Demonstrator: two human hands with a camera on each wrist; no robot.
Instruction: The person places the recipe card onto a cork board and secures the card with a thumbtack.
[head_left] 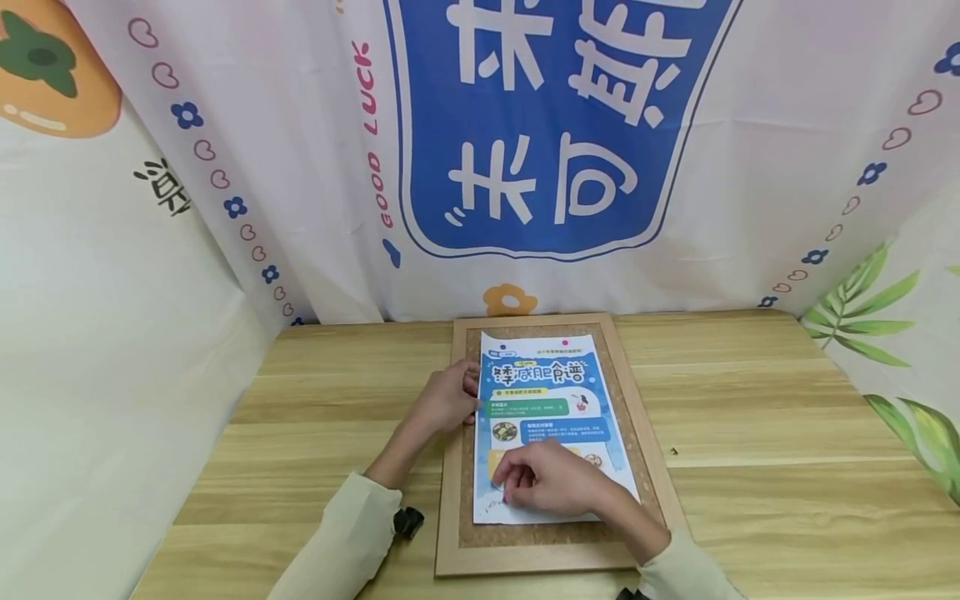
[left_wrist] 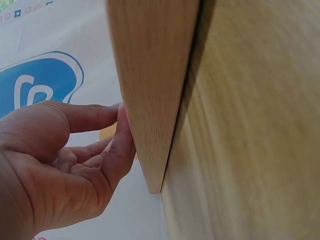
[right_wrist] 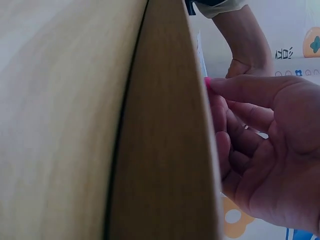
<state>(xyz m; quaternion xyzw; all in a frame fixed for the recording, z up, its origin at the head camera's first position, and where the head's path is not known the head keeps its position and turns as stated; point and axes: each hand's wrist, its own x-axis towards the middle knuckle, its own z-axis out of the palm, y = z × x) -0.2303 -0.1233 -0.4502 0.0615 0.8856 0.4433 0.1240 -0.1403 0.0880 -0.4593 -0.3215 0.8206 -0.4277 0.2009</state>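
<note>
A printed poster [head_left: 558,492] with blue and white Chinese text lies on a wood-framed cork board [head_left: 517,536]. Near the poster's lower left corner, my right hand [head_left: 551,479] pinches a pink pushpin [right_wrist: 208,83] between thumb and finger, its tip at the sheet. My left hand [head_left: 450,396] rests at the poster's left edge with bent fingers. In the left wrist view, the thumb and a fingertip of that hand meet beside the frame's side; I cannot tell whether they grip anything. Two pins, one dark [head_left: 503,347] and one pink-red [head_left: 565,342], show at the poster's top.
The board lies on a wood-grain table [head_left: 360,367], its far end close to a printed white curtain [head_left: 315,208]. A small dark bit [head_left: 673,451] lies on the table right of the board. More printed cloth hangs at both sides.
</note>
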